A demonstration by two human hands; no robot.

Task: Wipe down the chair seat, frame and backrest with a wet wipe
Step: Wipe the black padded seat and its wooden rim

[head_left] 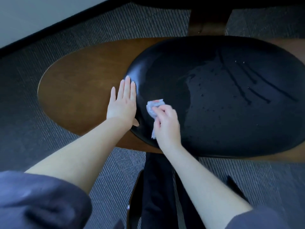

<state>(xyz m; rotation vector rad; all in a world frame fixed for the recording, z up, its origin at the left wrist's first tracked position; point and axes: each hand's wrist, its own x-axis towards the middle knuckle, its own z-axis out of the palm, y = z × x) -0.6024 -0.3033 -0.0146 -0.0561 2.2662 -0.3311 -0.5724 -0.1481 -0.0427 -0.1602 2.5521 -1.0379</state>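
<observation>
The chair's black padded seat [222, 100] fills the middle and right of the head view, with wet streaks and droplets on its right half. It sits on a brown wooden frame [79, 90] that sticks out to the left. My left hand [123, 103] lies flat with straight fingers on the wood, against the seat's left edge. My right hand [166, 124] grips a crumpled white wet wipe [154, 107] and presses it on the seat's left part. A dark wooden upright [208, 22] rises behind the seat.
Grey ribbed carpet [49, 55] surrounds the chair. A pale wall with a black skirting board [54, 28] runs across the top left. A dark chair leg [158, 187] stands below the seat, between my forearms.
</observation>
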